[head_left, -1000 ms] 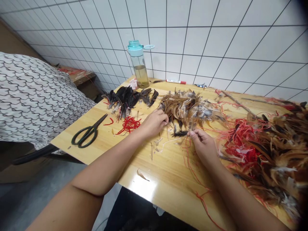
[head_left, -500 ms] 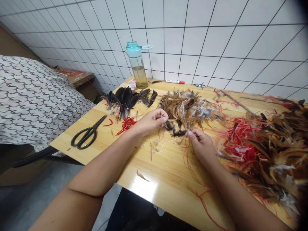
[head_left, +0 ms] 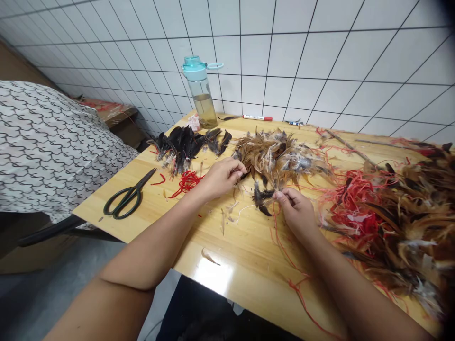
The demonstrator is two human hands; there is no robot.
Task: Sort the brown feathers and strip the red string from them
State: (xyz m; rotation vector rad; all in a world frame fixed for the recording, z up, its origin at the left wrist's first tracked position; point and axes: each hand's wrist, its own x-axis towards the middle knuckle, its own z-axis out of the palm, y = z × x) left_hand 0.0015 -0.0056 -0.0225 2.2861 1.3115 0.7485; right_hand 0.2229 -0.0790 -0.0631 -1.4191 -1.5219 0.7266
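Observation:
My left hand (head_left: 221,176) is closed in a pinch at the left edge of a heap of brown feathers (head_left: 280,158) in the middle of the wooden table (head_left: 249,246). What its fingers hold is too small to make out. My right hand (head_left: 296,210) pinches the base of a small clump of dark feathers (head_left: 262,198) that lies just in front of the brown heap. A red string (head_left: 280,241) trails from that hand toward the table's near edge.
A pile of black feathers (head_left: 185,144), red string scraps (head_left: 187,181) and black scissors (head_left: 126,196) lie to the left. A water bottle (head_left: 201,92) and a marker (head_left: 256,117) stand by the tiled wall. A big mass of feathers and red strings (head_left: 391,213) covers the right. A person in patterned cloth (head_left: 50,147) sits at left.
My left hand lifted off the brown heap and closed into a pinch at its edge. The dark clump at my right hand has grown from one feather to a few.

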